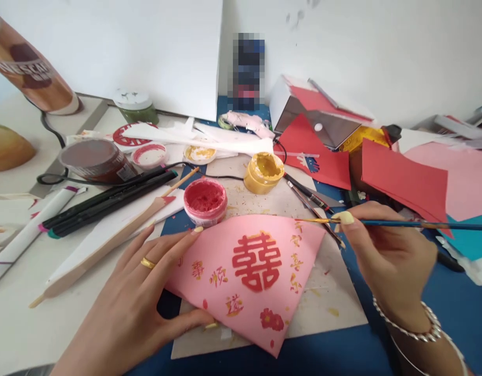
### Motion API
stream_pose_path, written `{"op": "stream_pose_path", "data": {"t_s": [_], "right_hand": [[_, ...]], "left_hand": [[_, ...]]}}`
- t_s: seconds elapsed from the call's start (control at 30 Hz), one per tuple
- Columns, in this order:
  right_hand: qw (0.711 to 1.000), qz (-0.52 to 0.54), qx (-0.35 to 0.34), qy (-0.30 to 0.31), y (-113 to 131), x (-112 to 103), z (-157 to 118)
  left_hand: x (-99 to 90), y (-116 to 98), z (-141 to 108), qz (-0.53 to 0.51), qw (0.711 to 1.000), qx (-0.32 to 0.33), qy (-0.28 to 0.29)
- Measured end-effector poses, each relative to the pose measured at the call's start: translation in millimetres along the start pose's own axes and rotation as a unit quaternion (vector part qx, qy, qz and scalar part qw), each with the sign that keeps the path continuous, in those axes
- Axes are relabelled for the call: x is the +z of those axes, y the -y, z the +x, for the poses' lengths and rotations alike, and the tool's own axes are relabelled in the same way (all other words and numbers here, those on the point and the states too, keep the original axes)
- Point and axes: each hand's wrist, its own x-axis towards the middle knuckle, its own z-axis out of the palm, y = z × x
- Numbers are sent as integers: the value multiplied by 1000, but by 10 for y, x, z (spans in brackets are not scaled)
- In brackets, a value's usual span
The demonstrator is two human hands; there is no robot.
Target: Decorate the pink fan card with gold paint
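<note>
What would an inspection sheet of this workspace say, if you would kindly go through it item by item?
Surface: blue covering under a paint-flecked cardboard sheet.
Job's things: pink paper with a red double-happiness character and gold and red characters; open red paint jar; open gold paint jar.
Clutter: black markers, red paper sheets, white offcuts, Nescafe can.
Hands: left hand flat on the pink paper, gold ring on; right hand holds a fine paintbrush, tip by the paper's edge.
Cables: black cable running behind the jars.
Surroundings: white wall, white board leaning against it.
</note>
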Motion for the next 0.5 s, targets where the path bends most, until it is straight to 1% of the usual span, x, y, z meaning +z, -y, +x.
{"op": "stream_pose_path", "data": {"t_s": [0.03,0.1,0.13,0.2,0.3,0.33,0.43,0.5], "right_hand": [[1000,-18,1,-14,12,-31,61],[998,-52,-12,-21,45,-60,230],[998,-57,-24,-11,61,-50,334],[996,-61,-57,-10,84,25,553],[992,-85,-92,32,72,238,828],[989,-88,-104,55,59,316,889],[981,-105,-123,107,22,509,978],[976,-130,-115,134,8,589,990]], "left_hand": [[4,8,-4,8,1000,4,-6],[8,22,-14,22,1000,5,-5],[8,28,-18,26,1000,8,-4],[7,38,-24,32,999,14,-3],[8,48,-20,34,999,21,-8],[9,51,-16,35,999,22,-9],[11,57,-5,37,999,27,-2],[12,59,-2,37,999,33,3]]}}
